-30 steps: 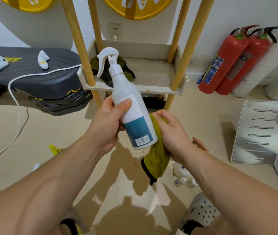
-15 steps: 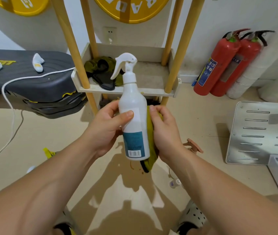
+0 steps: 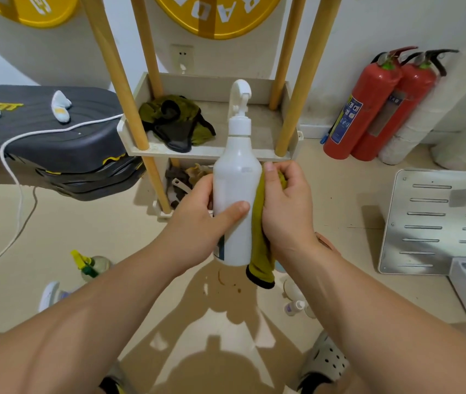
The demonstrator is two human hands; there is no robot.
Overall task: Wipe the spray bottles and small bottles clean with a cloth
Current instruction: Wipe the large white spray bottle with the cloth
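While gripped upright by the left hand (image 3: 197, 223), a white spray bottle (image 3: 236, 194) is pressed with an olive cloth (image 3: 260, 240) clutched in the right hand (image 3: 288, 206)

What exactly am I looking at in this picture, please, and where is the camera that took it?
There is no machine here. The camera is worn on a person's head and looks forward and down at their two bare hands. The left hand grips a white spray bottle upright, and the right hand holds an olive-green cloth against its side. On the floor lie a yellow-topped spray bottle and a small bottle. Behind stands a wooden shelf with a crumpled cloth on it, and two red fire extinguishers stand by the wall.
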